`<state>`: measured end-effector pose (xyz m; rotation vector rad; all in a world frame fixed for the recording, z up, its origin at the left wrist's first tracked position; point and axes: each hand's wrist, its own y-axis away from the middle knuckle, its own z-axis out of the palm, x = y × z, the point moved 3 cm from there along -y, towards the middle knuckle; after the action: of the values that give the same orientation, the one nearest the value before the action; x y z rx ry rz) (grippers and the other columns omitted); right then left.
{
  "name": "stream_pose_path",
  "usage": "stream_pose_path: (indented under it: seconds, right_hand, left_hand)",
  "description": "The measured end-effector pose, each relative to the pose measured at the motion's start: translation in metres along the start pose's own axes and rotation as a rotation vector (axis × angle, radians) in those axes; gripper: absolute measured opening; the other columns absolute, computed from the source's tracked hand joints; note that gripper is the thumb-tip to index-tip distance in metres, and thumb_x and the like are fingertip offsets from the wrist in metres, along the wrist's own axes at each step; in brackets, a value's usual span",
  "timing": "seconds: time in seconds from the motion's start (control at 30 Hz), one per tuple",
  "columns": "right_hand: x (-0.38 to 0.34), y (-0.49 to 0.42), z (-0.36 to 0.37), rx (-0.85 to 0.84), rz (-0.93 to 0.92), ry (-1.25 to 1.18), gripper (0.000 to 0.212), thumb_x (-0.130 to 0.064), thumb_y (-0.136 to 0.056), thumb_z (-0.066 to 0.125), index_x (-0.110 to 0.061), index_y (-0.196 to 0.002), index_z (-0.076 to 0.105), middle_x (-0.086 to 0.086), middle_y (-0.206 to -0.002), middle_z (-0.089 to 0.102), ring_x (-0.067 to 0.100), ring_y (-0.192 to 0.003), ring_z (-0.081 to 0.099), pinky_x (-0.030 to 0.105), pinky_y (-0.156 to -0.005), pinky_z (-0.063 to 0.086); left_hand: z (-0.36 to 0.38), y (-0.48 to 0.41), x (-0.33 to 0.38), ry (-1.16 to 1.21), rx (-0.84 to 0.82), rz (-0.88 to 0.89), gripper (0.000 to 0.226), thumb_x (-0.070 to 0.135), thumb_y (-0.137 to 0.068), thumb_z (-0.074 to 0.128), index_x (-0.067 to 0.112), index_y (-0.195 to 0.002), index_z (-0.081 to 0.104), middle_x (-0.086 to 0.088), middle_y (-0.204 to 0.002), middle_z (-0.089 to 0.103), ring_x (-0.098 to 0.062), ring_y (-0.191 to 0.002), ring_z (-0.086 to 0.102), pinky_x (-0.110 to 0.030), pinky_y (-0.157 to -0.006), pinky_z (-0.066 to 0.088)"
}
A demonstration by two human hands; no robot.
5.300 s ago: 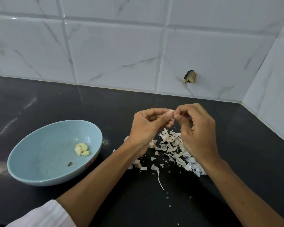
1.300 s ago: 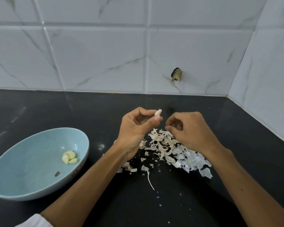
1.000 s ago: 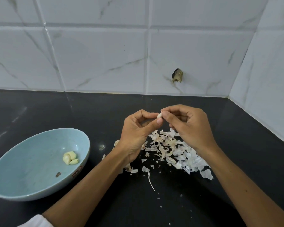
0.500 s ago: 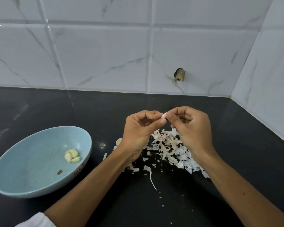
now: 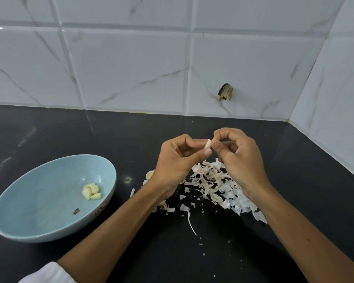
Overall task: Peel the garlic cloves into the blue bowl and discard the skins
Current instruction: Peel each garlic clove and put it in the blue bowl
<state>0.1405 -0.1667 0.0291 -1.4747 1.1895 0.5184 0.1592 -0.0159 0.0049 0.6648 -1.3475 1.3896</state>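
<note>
Currently, my left hand (image 5: 176, 162) pinches the garlic clove (image 5: 208, 144) between thumb and forefinger. My right hand (image 5: 241, 158) pinches the same clove from its 3 o'clock side, with the other fingers curled in. A little over a second ago the left hand held the clove alone and the right hand was apart from it. The two hands now meet on it, as they did half a second ago. The clove is in the air above the skins (image 5: 215, 184), which lie heaped at 6 o'clock of my hands. The heap is unchanged, with loose flakes and one thin strip trailing toward me.

The blue bowl (image 5: 39, 233) sits at 8 o'clock of my hands, well apart from the heap. It contains the same three peeled cloves (image 5: 91, 191), clustered near its 3 o'clock wall. A dark fleck (image 5: 76, 211) and a sticker (image 5: 100, 208) lie toward its near rim. One further clove (image 5: 149, 174) shows just behind my left wrist.

The surface is a glossy black countertop (image 5: 70, 135). A white marbled tiled wall (image 5: 131, 68) bounds it at 12 o'clock and returns along 3 o'clock to form a corner. A chipped hole (image 5: 225, 94) marks the wall at 1 o'clock of my hands. A white sleeve (image 5: 49, 272) covers my left forearm near the lower edge.
</note>
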Motion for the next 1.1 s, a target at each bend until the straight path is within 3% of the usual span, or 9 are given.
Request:
stream_pose_path:
  seconds: [0.13,0.37,0.53,0.63,0.77,0.9,1.0,1.1]
  right_hand:
    - [0.0,-0.001,0.0,-0.008,-0.026,0.052,0.02,-0.01,-0.095,0.067,-0.024,-0.081,0.065,-0.007,-0.108,0.061,0.001,-0.083,0.062,0.015,-0.069,0.051]
    - [-0.006,0.002,0.006,0.012,-0.201,0.123,0.022,-0.002,-0.091,0.068,-0.02,-0.079,0.062,-0.004,-0.099,0.055,0.0,-0.081,0.054,0.005,-0.07,0.044]
    - [-0.003,0.005,0.013,-0.055,-0.3,0.183,0.02,-0.001,-0.09,0.069,-0.018,-0.08,0.063,-0.004,-0.101,0.055,0.001,-0.088,0.056,0.009,-0.077,0.046]
    - [-0.001,0.008,0.018,-0.142,-0.336,0.233,0.021,0.005,-0.088,0.068,-0.015,-0.082,0.064,-0.007,-0.103,0.053,0.008,-0.093,0.058,0.022,-0.077,0.053]
    - [-0.004,0.01,0.019,-0.196,-0.38,0.287,0.022,0.009,-0.086,0.066,-0.012,-0.081,0.063,-0.006,-0.093,0.058,0.007,-0.084,0.057,0.015,-0.073,0.047]
    - [-0.002,0.004,0.008,-0.135,-0.314,0.262,0.015,0.004,-0.089,0.069,-0.01,-0.084,0.066,-0.002,-0.075,0.068,0.014,-0.071,0.067,0.03,-0.065,0.054]
    - [0.001,0.001,0.002,-0.132,-0.271,0.278,0.01,-0.005,-0.087,0.077,-0.013,-0.09,0.071,-0.009,-0.072,0.07,0.005,-0.068,0.069,0.019,-0.064,0.056]
    - [0.005,-0.001,-0.002,-0.112,-0.265,0.257,0.011,-0.002,-0.089,0.074,-0.012,-0.089,0.078,-0.009,-0.07,0.072,0.001,-0.066,0.07,0.015,-0.064,0.056]
  left_hand:
    - [0.002,0.003,0.003,0.049,-0.021,-0.038,0.018,0.01,-0.077,0.077,0.002,-0.089,0.067,-0.014,-0.097,0.078,-0.022,-0.088,0.076,-0.033,-0.083,0.062]
    - [0.003,0.004,-0.003,0.166,0.06,-0.124,0.026,0.01,-0.072,0.079,0.007,-0.096,0.07,-0.018,-0.095,0.077,-0.027,-0.09,0.072,-0.042,-0.095,0.058]
    - [0.0,0.001,0.001,0.282,0.102,-0.174,0.026,0.012,-0.076,0.076,0.008,-0.1,0.069,-0.011,-0.095,0.078,-0.019,-0.086,0.074,-0.034,-0.086,0.061]
    - [-0.006,-0.002,0.005,0.382,0.155,-0.183,0.021,0.006,-0.085,0.071,0.006,-0.106,0.067,-0.01,-0.1,0.077,-0.016,-0.088,0.074,-0.032,-0.084,0.062]
    - [-0.013,-0.005,0.009,0.489,0.194,-0.192,0.019,0.006,-0.092,0.065,0.007,-0.111,0.065,-0.013,-0.107,0.076,-0.017,-0.094,0.074,-0.029,-0.082,0.061]
    - [-0.013,-0.006,0.009,0.483,0.163,-0.187,0.021,0.012,-0.093,0.063,0.008,-0.114,0.064,-0.012,-0.114,0.075,-0.014,-0.092,0.073,-0.028,-0.082,0.061]
    - [-0.011,-0.006,0.008,0.473,0.158,-0.188,0.021,0.014,-0.091,0.065,0.007,-0.111,0.067,-0.011,-0.112,0.076,-0.012,-0.089,0.072,-0.026,-0.084,0.06]
    - [-0.01,-0.006,0.007,0.451,0.151,-0.177,0.024,0.013,-0.081,0.071,0.006,-0.105,0.07,-0.009,-0.107,0.077,-0.012,-0.091,0.071,-0.027,-0.088,0.06]
